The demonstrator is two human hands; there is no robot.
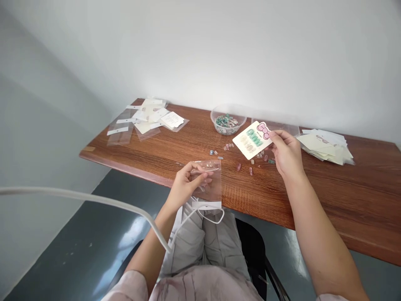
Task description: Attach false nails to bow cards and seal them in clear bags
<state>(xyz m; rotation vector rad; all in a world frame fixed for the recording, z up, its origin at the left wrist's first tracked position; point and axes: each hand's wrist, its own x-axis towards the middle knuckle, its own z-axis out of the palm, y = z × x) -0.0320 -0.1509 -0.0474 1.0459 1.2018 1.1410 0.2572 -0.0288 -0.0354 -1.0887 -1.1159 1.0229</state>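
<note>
Pinched in closed left hand [184,186], at table [338,196] edge, 12 o'clock: clear plastic bag [209,179]. Gripped in closed right hand [286,152], 1 o'clock: nail card [252,140] with pink bow. Scattered just below card: loose false nails [250,163]. Farther out, 12 o'clock: clear bowl of nails [226,121]. Piled at 2 o'clock: paper cards [326,146]. Spread at 11 o'clock: bags and cards [147,119].

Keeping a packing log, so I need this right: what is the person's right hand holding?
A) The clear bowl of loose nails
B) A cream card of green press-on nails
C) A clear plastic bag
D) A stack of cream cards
B. The right hand grips the cream card by its edge, with green press-on nails on it, while the clear plastic bag is in the left hand.
</note>
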